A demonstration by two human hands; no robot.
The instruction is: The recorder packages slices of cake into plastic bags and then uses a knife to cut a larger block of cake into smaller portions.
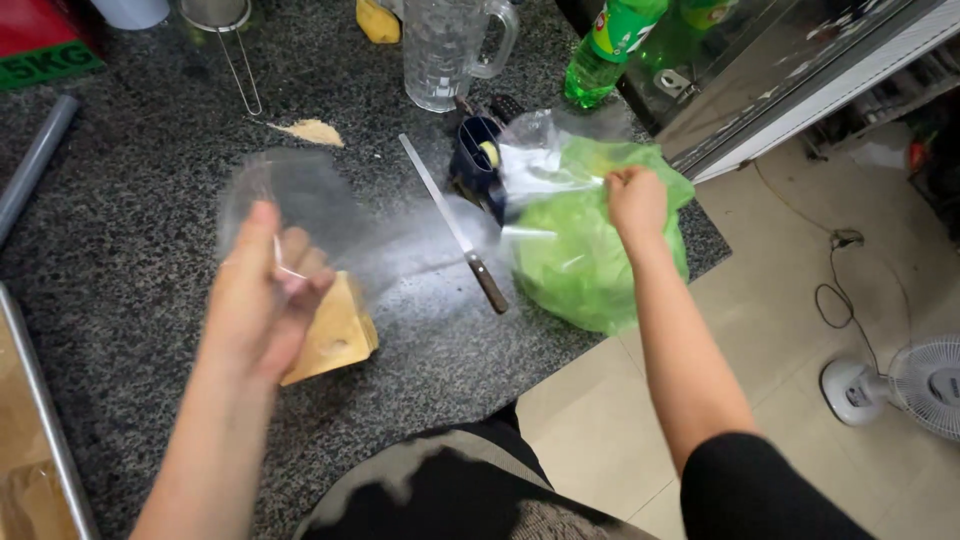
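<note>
My left hand (262, 300) pinches a thin clear plastic bag (300, 195) that hangs blurred above the dark speckled counter (140, 230). Just under that hand lies a wedge-shaped wooden block (340, 335). My right hand (636, 200) is closed on the top of a clear bag full of green leaves (575, 260), which rests at the counter's right edge. A long knife (455, 225) with a brown handle lies on the counter between my two hands.
A glass mug (445, 50), a wire strainer (225, 30) and a green bottle (610, 45) stand at the back. A dark blue cup (475, 160) sits beside the green bag. A white fan (920, 385) and a cable (840, 290) are on the tiled floor at right.
</note>
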